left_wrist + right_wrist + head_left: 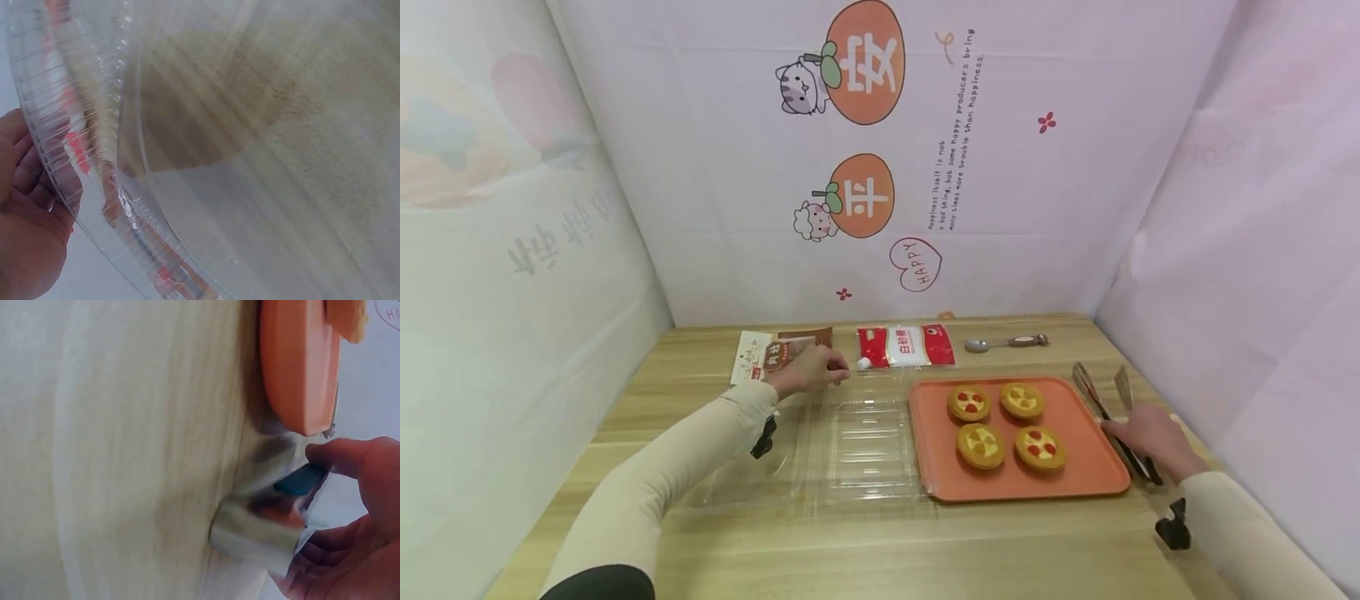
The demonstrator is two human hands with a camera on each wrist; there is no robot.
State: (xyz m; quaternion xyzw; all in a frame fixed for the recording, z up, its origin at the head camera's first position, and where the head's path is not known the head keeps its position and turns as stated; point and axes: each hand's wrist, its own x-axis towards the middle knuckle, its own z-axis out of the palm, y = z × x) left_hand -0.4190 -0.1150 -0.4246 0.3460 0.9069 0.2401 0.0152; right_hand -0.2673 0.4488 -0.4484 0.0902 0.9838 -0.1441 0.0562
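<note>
A clear plastic container [872, 437] lies opened out left of centre in the head view, its ridged base beside the orange tray [940, 483]. My left hand [811, 369] holds its far edge; in the left wrist view the fingers [31, 169] curl at the ribbed clear rim [56, 156]. At the tray's right side my right hand [1153, 435] grips metal tongs [1093, 392] with dark handles. The right wrist view shows the thumb on one arm of the tongs [256, 531] and fingers round the other. Several tarts [981, 446] with red or yellow toppings sit on the tray.
Behind the container lie a brown-and-white packet [752, 354] and a red-and-white bag [906, 346]. A spoon [1007, 342] lies to their right. Printed white sheets [737, 167] wall in the wooden table [925, 558] at the back and both sides.
</note>
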